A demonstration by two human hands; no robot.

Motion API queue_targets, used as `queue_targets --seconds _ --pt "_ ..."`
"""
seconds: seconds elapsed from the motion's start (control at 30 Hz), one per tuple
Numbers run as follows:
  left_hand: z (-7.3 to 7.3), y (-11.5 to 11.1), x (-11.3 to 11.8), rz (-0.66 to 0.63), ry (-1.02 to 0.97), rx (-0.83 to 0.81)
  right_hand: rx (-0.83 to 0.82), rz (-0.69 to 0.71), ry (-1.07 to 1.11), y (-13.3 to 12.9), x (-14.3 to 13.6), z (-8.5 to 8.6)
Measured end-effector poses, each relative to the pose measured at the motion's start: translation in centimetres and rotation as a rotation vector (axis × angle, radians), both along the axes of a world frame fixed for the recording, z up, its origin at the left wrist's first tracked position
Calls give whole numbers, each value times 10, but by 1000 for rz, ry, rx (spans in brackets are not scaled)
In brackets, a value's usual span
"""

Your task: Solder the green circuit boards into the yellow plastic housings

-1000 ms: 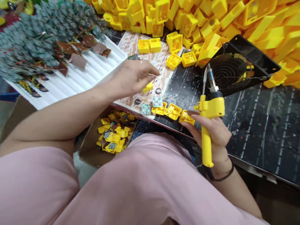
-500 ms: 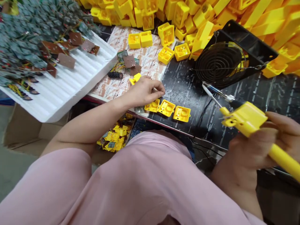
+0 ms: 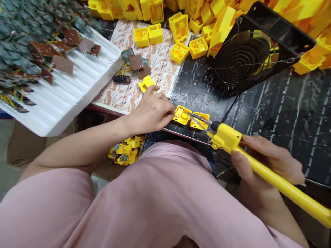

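Observation:
My right hand (image 3: 266, 162) is wrapped round a yellow soldering iron (image 3: 271, 174) with a thin feed tube beside its black-collared tip. That tip reaches the two open yellow plastic cases at the table's front edge: the middle case (image 3: 182, 115) and the right case (image 3: 199, 120). My left hand (image 3: 156, 110), wearing a ring, is closed with its fingertips at the middle case's left edge. What its fingers hold, if anything, is hidden. Just beyond its knuckles lies a small yellow plastic piece (image 3: 146, 83).
A white foam tray (image 3: 77, 93) heaped with circuit boards sits left. Several boards with a black coil (image 3: 121, 79) lie on the patterned sheet. A black fan (image 3: 258, 51) stands at the back right, before piled yellow housings (image 3: 207, 13). Below is a box of yellow parts (image 3: 126, 151).
My right hand has brought the soldering iron left and forward to the open cases. My left hand has shifted down, now covering the place of the leftmost case. The view has shifted slightly.

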State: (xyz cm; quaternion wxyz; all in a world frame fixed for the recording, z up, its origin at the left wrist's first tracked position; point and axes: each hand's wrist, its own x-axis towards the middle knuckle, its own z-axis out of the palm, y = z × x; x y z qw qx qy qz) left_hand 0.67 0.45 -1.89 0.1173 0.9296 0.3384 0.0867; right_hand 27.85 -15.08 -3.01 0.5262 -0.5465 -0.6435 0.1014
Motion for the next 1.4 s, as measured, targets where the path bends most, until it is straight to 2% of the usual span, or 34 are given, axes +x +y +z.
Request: queue_targets --seconds 0.07,0.13,0.37,0.53,0.67,0.87,0.97,1.07,1.3,1.4 --pt "-1 0 1 1 4 21 63 175 -80 6 -1 4" --pt "0 1 2 -3 14 39 51 260 -175 12 -3 7" --pt "-1 2 7 -14 55 87 58 238 -321 16 -10 12" --pt "0 3 9 -8 60 80 58 311 -274 17 -11 16" --pt "2 4 9 -40 87 103 3 361 -354 19 -12 22" --pt "2 7 10 -64 78 107 71 446 -448 24 -13 36" --pt "1 8 11 -61 90 111 19 413 -419 22 -9 40" --pt "0 8 12 -67 121 107 -73 340 -408 16 -2 36" --pt "2 9 12 -46 147 46 -2 286 -315 14 3 19" --pt "2 7 3 -1 42 -44 41 154 -306 14 -1 13"
